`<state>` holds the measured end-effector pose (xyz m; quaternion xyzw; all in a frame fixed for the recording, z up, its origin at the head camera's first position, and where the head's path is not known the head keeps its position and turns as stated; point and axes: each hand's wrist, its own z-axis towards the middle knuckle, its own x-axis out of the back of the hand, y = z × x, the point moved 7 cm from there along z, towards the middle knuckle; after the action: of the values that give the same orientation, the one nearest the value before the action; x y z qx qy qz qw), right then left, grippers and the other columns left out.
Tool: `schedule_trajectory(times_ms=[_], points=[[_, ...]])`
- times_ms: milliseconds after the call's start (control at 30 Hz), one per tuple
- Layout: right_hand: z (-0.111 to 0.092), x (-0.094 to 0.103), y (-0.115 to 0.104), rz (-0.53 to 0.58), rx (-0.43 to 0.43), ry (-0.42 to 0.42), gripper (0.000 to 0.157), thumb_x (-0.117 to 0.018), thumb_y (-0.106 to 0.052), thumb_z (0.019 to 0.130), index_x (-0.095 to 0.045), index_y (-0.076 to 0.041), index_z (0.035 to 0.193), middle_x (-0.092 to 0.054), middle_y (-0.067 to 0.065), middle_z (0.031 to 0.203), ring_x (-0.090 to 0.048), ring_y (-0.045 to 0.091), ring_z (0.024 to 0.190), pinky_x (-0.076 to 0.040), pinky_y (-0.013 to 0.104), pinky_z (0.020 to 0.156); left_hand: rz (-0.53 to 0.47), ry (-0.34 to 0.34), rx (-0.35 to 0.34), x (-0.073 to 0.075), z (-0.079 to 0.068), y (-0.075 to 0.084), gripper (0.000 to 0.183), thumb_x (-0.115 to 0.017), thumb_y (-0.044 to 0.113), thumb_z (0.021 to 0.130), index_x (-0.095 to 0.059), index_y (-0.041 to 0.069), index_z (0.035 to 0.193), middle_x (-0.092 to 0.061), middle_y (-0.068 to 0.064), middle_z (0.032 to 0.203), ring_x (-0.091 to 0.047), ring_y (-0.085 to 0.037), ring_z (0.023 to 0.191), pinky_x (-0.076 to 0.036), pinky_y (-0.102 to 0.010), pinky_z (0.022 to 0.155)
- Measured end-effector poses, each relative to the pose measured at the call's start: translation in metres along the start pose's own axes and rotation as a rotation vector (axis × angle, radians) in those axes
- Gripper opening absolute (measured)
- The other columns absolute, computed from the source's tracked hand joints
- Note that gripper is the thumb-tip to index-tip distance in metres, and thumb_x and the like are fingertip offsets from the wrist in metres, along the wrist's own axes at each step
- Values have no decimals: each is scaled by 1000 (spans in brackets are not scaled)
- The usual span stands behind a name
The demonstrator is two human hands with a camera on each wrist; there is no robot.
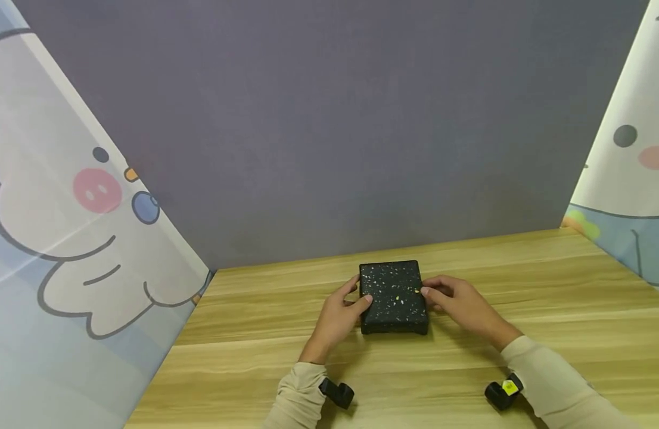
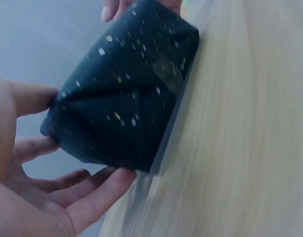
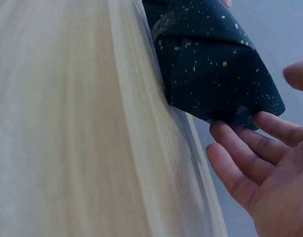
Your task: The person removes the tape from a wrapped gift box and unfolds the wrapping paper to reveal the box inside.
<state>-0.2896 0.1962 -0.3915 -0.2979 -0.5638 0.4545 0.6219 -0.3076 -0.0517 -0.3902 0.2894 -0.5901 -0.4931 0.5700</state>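
A flat box wrapped in black paper with white and yellow specks (image 1: 391, 298) lies on the wooden table in the head view. My left hand (image 1: 335, 322) holds its left side, thumb on the top edge and fingers along the end. At the opposite side is my right hand (image 1: 466, 305); its fingertips touch the end of the box, while the thumb stands apart from it in the right wrist view. Folded flaps show on the wrapped side, with what looks like a piece of clear tape (image 2: 169, 74) on them in the left wrist view.
Wood-grain table (image 1: 243, 351) extends around the box. A plain grey wall (image 1: 329, 131) rises behind it. Cartoon-printed panels stand at the left (image 1: 56, 226) and right (image 1: 630, 179). Each wrist wears a black camera strap, the left one (image 1: 337, 393) beside the sleeve.
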Motion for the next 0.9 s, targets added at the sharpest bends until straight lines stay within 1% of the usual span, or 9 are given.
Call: schedule_trajectory(times_ms=[67, 100, 200, 300, 433, 533, 733, 800, 900], points=[[0, -1, 0, 46, 6, -7, 41, -57, -23, 104, -58, 10, 128, -69, 17, 110, -69, 24, 92, -59, 35, 79, -71, 12, 33, 0, -1, -2, 61, -71, 32, 95, -48, 23, 151, -48, -21, 145, -68, -20, 94, -59, -36, 70], [0, -1, -1, 53, 18, -9, 41, -55, -23, 105, -57, 11, 128, -68, 19, 112, -68, 24, 92, -59, 36, 78, -90, 15, 40, 1, -1, -2, 62, -72, 31, 95, -48, 23, 151, -48, -21, 146, -68, -21, 97, -59, -35, 71], [-1, 0, -3, 58, 34, 18, 40, -53, -23, 106, -58, 9, 129, -66, 22, 117, -69, 22, 91, -59, 38, 77, -117, 9, 49, 1, -1, -1, 68, -73, 31, 94, -43, 18, 154, -49, -20, 146, -64, -27, 110, -59, -37, 76], [-2, 2, -5, 52, 54, 53, 38, -53, -22, 106, -59, 9, 129, -65, 22, 118, -68, 22, 91, -59, 39, 76, -127, -3, 41, 1, -1, 1, 76, -74, 32, 93, -37, 8, 155, -50, -20, 146, -59, -33, 121, -58, -39, 83], [-2, 5, -8, 64, 75, 90, 36, -53, -19, 106, -59, 9, 128, -66, 21, 117, -68, 21, 93, -59, 39, 76, -142, -19, 38, -1, 0, 4, 79, -76, 29, 92, -35, 0, 154, -51, -20, 145, -55, -34, 126, -55, -40, 90], [-3, 7, -10, 94, 88, 103, 36, -49, -20, 108, -60, 10, 126, -66, 22, 117, -68, 22, 96, -59, 41, 77, -126, -30, 36, -2, 1, 6, 78, -76, 27, 91, -37, -1, 153, -51, -19, 145, -55, -34, 126, -55, -40, 90], [-5, 11, -13, 136, 115, 123, 46, -36, -24, 112, -57, 13, 126, -62, 28, 122, -67, 26, 102, -58, 44, 79, -73, -21, 35, -3, 1, 10, 80, -77, 32, 90, -38, 2, 153, -55, -14, 142, -58, -29, 122, -56, -35, 87], [-5, 11, -13, 142, 123, 134, 47, -34, -26, 112, -57, 14, 126, -61, 29, 123, -67, 25, 101, -59, 44, 79, -60, -18, 37, -3, 0, 11, 81, -78, 32, 89, -38, 4, 154, -55, -12, 141, -57, -28, 122, -55, -36, 88], [-4, 9, -15, 157, 130, 139, 48, -35, -27, 112, -58, 13, 125, -61, 30, 123, -68, 22, 100, -59, 45, 79, -32, -16, 27, 0, -2, 12, 80, -78, 30, 89, -38, 7, 154, -56, -9, 139, -56, -28, 123, -55, -39, 90]])
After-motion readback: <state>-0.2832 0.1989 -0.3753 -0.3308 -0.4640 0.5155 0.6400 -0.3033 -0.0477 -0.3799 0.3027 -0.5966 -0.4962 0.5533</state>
